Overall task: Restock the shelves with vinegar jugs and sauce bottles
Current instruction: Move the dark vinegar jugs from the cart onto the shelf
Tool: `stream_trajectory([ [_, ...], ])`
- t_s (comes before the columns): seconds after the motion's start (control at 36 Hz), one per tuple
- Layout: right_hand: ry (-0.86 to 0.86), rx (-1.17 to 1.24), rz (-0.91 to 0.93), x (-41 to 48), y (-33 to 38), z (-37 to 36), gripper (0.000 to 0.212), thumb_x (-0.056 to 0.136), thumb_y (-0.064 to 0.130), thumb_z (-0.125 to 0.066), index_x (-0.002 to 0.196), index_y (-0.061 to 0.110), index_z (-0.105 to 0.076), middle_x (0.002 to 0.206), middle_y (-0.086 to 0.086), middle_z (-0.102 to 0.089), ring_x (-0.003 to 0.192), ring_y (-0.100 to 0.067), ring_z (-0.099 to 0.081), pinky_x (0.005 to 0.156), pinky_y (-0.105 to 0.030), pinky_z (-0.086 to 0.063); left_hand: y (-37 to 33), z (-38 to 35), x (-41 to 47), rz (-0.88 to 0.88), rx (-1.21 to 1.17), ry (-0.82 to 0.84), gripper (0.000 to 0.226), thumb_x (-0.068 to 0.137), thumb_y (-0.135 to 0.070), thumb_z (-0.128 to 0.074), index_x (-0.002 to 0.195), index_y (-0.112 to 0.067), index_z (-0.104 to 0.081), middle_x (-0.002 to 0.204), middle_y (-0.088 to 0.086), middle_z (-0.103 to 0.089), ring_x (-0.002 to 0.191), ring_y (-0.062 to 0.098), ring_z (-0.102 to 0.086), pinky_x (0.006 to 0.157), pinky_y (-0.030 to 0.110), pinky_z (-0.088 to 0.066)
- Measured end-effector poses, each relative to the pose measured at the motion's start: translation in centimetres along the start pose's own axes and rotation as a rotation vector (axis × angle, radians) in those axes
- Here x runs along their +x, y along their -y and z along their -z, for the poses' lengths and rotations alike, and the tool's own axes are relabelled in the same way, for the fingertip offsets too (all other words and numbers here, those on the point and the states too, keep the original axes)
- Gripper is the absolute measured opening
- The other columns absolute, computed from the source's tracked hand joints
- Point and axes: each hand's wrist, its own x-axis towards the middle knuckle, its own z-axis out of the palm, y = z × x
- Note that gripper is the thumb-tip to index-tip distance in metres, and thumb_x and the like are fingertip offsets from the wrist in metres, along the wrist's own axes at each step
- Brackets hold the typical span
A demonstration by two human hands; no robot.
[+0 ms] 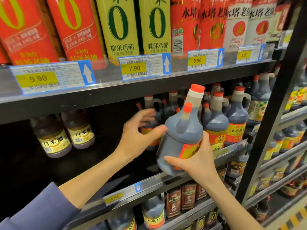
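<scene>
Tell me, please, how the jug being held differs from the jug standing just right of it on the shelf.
The held jug is tilted in the right hand; the standing jug sits upright on the shelf. The held jug's label is turned aside; the standing jug's faces forward. Both hold dark liquid under red caps.

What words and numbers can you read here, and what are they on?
"9.90": left price tag
"7.90": second price tag
"9.90": third price tag
"8.00": right price tag
"糯米香醋": green bottle
"白米醋": small bottle
Label on held jug: too blurred.
</scene>
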Motion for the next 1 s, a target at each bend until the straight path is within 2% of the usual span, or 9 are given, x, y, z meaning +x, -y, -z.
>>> stream_trajectory([
  [0.08,0.013,0.007,0.012,-0.1,0.1,-0.7,0.082,0.046,0.021,-0.094,0.102,0.039,-0.037,0.105,0.022,-0.052,0.096,0.013,-0.054,0.073,-0.01,-0.048,-1.3,0.5,-1.0,-0.011,0.171,0.257,0.102,0.05,-0.065,-0.075,0.139,-0.027,-0.042,0.134,-0.013,-0.053,0.119,-0.001,-0.052,0.095,0.022,-0.048],
  [0.14,0.022,0.012,0.015,-0.1,0.0,-1.1,0.081,0.048,0.017,-0.093,0.104,0.037,-0.039,0.104,0.019,-0.056,0.097,0.008,-0.057,0.074,-0.016,-0.051,-1.8,0.6,-0.9,0.013,0.223,0.328,0.113,0.048,-0.068,-0.076,0.144,-0.027,-0.035,0.139,-0.016,-0.049,0.124,-0.001,-0.048,0.099,0.029,-0.048],
  [0.25,0.038,0.019,0.019,-0.3,-0.2,-1.8,0.084,0.044,0.031,-0.09,0.111,0.027,-0.04,0.108,0.015,-0.057,0.101,-0.002,-0.06,0.078,-0.027,-0.055,-1.9,0.9,-0.6,0.017,0.165,0.381,0.091,0.05,-0.059,-0.081,0.13,-0.03,-0.051,0.123,-0.015,-0.062,0.113,-0.001,-0.058,0.095,0.034,-0.052],
  [0.36,0.046,-0.017,0.038,0.1,-0.1,-2.1,0.089,0.043,0.036,-0.089,0.117,0.026,-0.04,0.108,0.021,-0.055,0.1,0.003,-0.057,0.074,-0.016,-0.05,-1.7,1.2,-0.8,-0.015,0.17,0.341,0.081,0.053,-0.046,-0.087,0.123,-0.04,-0.048,0.118,-0.017,-0.063,0.111,-0.003,-0.058,0.095,0.033,-0.052],
  [0.44,0.072,-0.046,0.048,0.7,-0.1,-2.3,0.091,0.045,0.026,-0.093,0.119,0.031,-0.039,0.11,0.022,-0.056,0.103,0.007,-0.055,0.073,-0.011,-0.048,-0.9,1.1,-1.0,-0.013,0.206,0.304,0.094,0.054,-0.042,-0.089,0.135,-0.028,-0.043,0.123,-0.014,-0.06,0.114,0.001,-0.057,0.098,0.033,-0.05],
  [0.58,0.065,-0.178,0.069,1.4,-1.5,-3.1,0.094,0.043,0.043,-0.087,0.126,0.026,-0.045,0.118,0.012,-0.056,0.111,-0.001,-0.052,0.084,-0.012,-0.043,1.3,0.4,-1.7,0.064,0.183,0.252,0.095,0.053,-0.038,-0.09,0.132,-0.032,-0.037,0.115,-0.025,-0.056,0.114,-0.003,-0.054,0.096,0.016,-0.046],
  [0.78,0.13,-0.253,0.008,1.2,-3.4,-4.0,0.086,0.042,0.045,-0.082,0.117,0.022,-0.046,0.109,0.011,-0.059,0.102,-0.007,-0.056,0.076,-0.019,-0.048,4.3,-0.4,-2.0,0.155,0.184,0.2,0.076,0.052,-0.036,-0.092,0.112,-0.042,-0.045,0.102,-0.03,-0.055,0.096,-0.027,-0.049,0.077,-0.004,-0.038],
  [0.86,0.163,-0.315,-0.002,1.8,-3.9,-4.1,0.075,0.051,0.029,-0.091,0.109,0.014,-0.045,0.103,0.007,-0.058,0.097,-0.009,-0.055,0.068,-0.007,-0.041,4.7,-0.6,-1.4,0.226,0.184,0.192,0.08,0.052,-0.04,-0.091,0.119,-0.035,-0.046,0.1,-0.029,-0.052,0.094,-0.016,-0.052,0.076,-0.001,-0.04],
  [1.0,0.181,-0.354,-0.024,2.4,-4.5,-4.1,0.065,0.057,0.029,-0.09,0.095,0.014,-0.04,0.093,0.007,-0.054,0.093,-0.012,-0.054,0.064,-0.005,-0.038,5.2,-1.0,0.0,0.303,0.208,0.261,0.079,0.053,-0.039,-0.091,0.114,-0.039,-0.04,0.105,-0.024,-0.053,0.112,0.005,-0.055,0.091,0.018,-0.045],
])
